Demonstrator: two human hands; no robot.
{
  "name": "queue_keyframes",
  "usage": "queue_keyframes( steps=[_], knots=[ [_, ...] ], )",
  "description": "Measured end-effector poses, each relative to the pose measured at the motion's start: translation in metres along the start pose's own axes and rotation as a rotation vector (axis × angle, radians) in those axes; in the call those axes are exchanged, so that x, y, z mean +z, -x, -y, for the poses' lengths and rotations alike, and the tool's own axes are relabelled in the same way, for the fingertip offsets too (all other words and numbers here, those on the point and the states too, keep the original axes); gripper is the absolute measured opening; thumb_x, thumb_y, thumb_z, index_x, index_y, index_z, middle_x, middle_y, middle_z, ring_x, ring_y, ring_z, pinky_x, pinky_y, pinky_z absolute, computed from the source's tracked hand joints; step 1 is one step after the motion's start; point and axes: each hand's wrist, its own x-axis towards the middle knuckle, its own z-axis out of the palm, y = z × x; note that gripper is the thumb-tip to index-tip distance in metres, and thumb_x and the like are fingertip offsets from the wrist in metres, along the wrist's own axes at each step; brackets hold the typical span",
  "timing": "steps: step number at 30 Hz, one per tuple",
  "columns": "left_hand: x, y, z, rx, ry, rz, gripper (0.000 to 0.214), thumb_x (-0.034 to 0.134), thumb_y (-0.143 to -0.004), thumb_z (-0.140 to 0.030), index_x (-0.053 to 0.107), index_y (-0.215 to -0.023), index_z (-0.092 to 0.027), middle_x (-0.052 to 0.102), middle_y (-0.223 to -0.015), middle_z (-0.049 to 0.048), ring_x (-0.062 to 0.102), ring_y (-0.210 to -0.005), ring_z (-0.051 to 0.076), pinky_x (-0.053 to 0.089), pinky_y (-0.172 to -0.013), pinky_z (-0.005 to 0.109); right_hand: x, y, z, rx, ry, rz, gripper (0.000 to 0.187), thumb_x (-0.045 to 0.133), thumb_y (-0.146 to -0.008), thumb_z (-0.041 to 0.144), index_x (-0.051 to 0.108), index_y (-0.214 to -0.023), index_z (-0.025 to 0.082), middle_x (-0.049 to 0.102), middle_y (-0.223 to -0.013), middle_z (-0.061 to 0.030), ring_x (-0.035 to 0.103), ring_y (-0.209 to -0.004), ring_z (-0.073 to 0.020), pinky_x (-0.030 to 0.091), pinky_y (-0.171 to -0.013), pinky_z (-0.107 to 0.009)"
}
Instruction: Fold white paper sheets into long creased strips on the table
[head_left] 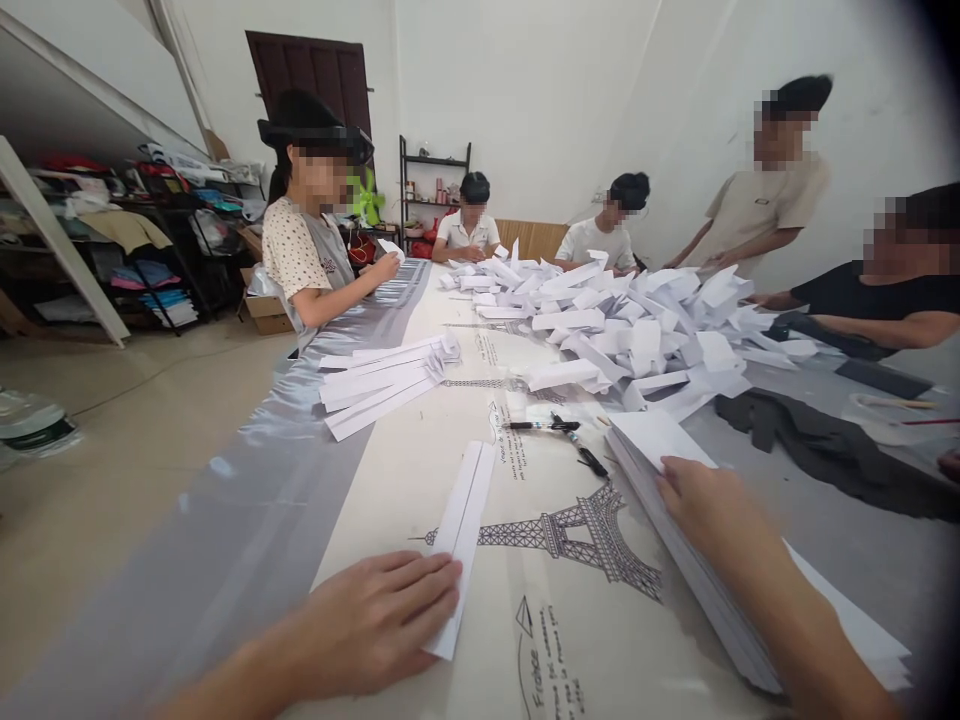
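My left hand point(375, 620) lies flat, fingers stretched out, on the near end of a folded white paper strip point(466, 520) that rests on the table. My right hand point(701, 505) rests palm down on top of a thick stack of white sheets point(750, 620) to the right; its fingertips are at the stack's near-left edge, and whether they pinch a sheet is hidden. Between the two lies a table cover printed with an Eiffel Tower drawing point(577, 535).
Two pens point(559, 430) lie past the drawing. A fan of folded strips point(382, 385) sits at mid-left, a big heap of folded papers point(630, 325) farther back. Several other people sit or stand around the long table. A dark cloth point(825, 445) lies right; shelves stand left.
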Motion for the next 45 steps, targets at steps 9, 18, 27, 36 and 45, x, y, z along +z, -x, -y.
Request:
queue_keyframes(
  steps=[9,18,27,36,45],
  knots=[
    [-0.005,0.0,0.002,-0.045,0.05,0.07,0.048,0.037,-0.111,-0.045,0.064,-0.128,-0.009,0.072,-0.13,0.013,0.071,-0.114,0.027,0.056,-0.098,0.039,-0.009,0.0,-0.008,-0.052,-0.176,-0.048,0.029,0.052,-0.094,0.032,0.079,-0.092,0.022,0.077,-0.081,-0.0132,0.072,-0.071,-0.0332,0.043,-0.054,-0.035],
    [-0.002,-0.001,-0.001,-0.177,0.011,0.122,0.045,0.04,-0.11,-0.045,0.061,-0.132,-0.012,0.07,-0.134,0.0138,0.068,-0.119,0.027,0.052,-0.099,0.038,-0.025,0.02,0.02,-0.149,-0.285,-0.34,0.033,0.047,-0.1,0.037,0.078,-0.103,0.025,0.081,-0.094,-0.0103,0.076,-0.081,-0.0334,0.053,-0.062,-0.038],
    [-0.005,-0.01,0.001,-0.294,0.143,0.133,0.037,0.047,-0.107,-0.041,0.063,-0.127,-0.015,0.071,-0.118,0.0127,0.066,-0.105,0.028,0.052,-0.09,0.04,-0.005,0.089,0.119,-0.907,-0.683,-0.063,0.026,0.051,-0.1,0.016,0.071,-0.115,0.025,0.079,-0.104,-0.0048,0.076,-0.093,-0.0227,0.063,-0.08,-0.035],
    [-0.002,-0.001,0.002,-0.305,0.122,0.103,0.035,0.049,-0.107,-0.039,0.061,-0.13,-0.016,0.069,-0.128,0.0125,0.066,-0.111,0.027,0.05,-0.095,0.039,-0.009,0.057,0.085,-0.936,-0.744,0.103,0.031,0.053,-0.105,0.025,0.067,-0.132,0.028,0.069,-0.139,-0.0056,0.066,-0.127,-0.0229,0.056,-0.108,-0.041],
    [-0.005,0.001,0.005,-0.336,0.124,0.123,0.032,0.049,-0.107,-0.035,0.06,-0.128,-0.015,0.069,-0.125,0.0141,0.066,-0.108,0.028,0.052,-0.093,0.041,0.002,0.043,0.076,-0.98,-0.636,0.223,0.035,0.054,-0.104,0.024,0.066,-0.137,0.03,0.065,-0.145,-0.0031,0.054,-0.141,-0.0233,0.051,-0.114,-0.045]
  ],
)
